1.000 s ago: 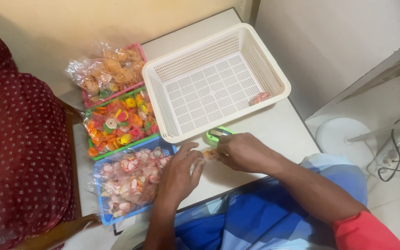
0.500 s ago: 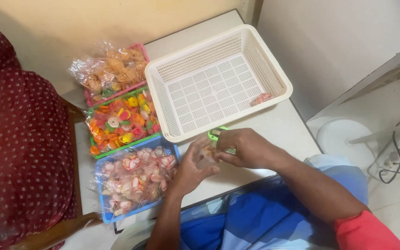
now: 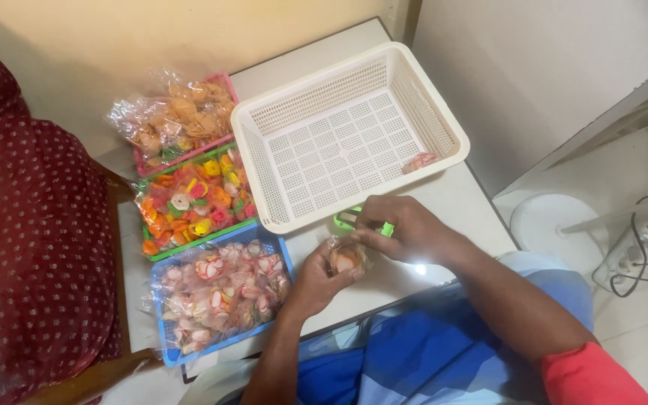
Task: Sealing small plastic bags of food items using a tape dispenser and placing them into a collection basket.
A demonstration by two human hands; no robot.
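A white worktop (image 3: 459,202) carries a large cream mesh basket (image 3: 346,135) with one small packet in its corner. To its left sit pink (image 3: 178,124), green (image 3: 189,199) and blue (image 3: 215,292) trays full of colourful snack packets. A person in dotted maroon cloth (image 3: 31,240) sits alongside. The left hand (image 3: 316,277) grasps a small snack packet (image 3: 345,259) in curled fingers. The right hand (image 3: 403,229) closes on a green tool (image 3: 350,217) beside it.
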